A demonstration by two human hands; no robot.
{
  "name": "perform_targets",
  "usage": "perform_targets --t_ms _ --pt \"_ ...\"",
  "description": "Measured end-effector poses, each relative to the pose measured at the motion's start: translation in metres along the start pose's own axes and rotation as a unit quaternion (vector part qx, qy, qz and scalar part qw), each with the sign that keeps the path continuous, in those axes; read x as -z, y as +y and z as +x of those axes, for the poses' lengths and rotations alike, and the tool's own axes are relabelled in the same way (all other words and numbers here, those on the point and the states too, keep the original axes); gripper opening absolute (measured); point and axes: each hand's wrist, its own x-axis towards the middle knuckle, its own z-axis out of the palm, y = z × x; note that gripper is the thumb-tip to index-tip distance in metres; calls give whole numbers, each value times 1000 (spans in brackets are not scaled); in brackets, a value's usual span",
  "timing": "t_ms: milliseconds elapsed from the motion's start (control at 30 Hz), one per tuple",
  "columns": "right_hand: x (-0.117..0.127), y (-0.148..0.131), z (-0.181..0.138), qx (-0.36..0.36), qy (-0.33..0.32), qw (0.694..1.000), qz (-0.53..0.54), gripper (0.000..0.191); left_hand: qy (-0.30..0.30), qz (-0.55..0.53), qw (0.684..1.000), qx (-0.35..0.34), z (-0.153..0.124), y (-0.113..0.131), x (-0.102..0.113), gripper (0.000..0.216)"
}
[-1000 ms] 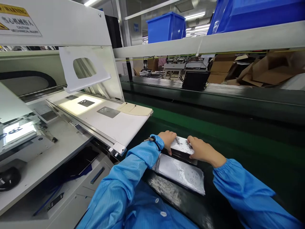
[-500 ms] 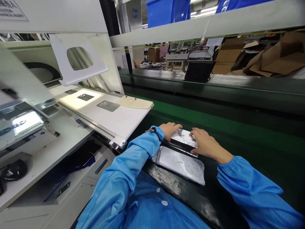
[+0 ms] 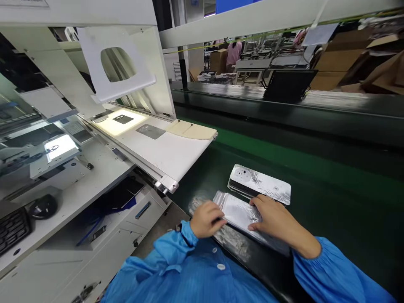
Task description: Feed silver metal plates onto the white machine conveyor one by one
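Observation:
A plastic-wrapped stack of phone back panels (image 3: 237,209) lies on the dark green belt close to my body. My right hand (image 3: 274,221) spans its right part, with the thumb on the near side and the fingers on the far side. At its left near edge is my left hand (image 3: 205,219), fingers half curled and a gap between thumb and forefinger. Whether that hand touches the wrap I cannot tell. Just beyond lies an unwrapped stack of silvery phone back panels (image 3: 263,182), camera holes at its left end; neither hand grips it.
To the left, a white conveyor (image 3: 176,153) carries dark panels (image 3: 150,131) past a lit area. A mouse (image 3: 43,206) and keyboard (image 3: 14,227) sit on the grey bench. A black monitor (image 3: 288,85) and cardboard boxes (image 3: 344,59) stand beyond the belt (image 3: 341,176).
Both hands have let go of the unwrapped stack and come nearer my body to the plastic-wrapped stack. The unwrapped stack now lies uncovered. The view has shifted.

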Motion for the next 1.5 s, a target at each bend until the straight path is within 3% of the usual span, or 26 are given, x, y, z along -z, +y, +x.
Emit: perform_targets --t_ms 100,233,500,633,833,1000,1200,1500 --pt "3 0 5 -9 -14 1000 3 50 8 92 994 -49 -11 9 -12 27" --pt "4 -1 8 -18 -21 1000 11 49 42 148 986 -66 -2 15 -24 35" --pt "2 -1 11 -27 -4 999 37 36 -4 159 986 -42 -2 21 -35 36" --pt "-5 -1 12 -10 16 998 65 39 -35 157 987 -19 -3 21 -36 34" --pt "-10 -2 13 -10 38 997 73 38 -8 149 989 -22 -1 21 -34 35" --pt "-7 -5 12 -23 22 997 77 39 -36 156 987 -15 -1 21 -34 39" --pt "-12 -7 11 -12 45 997 56 40 -40 155 987 -9 -2 22 -35 40" --pt "-4 -12 11 -37 32 997 59 34 -47 157 986 8 -4 23 -37 35"
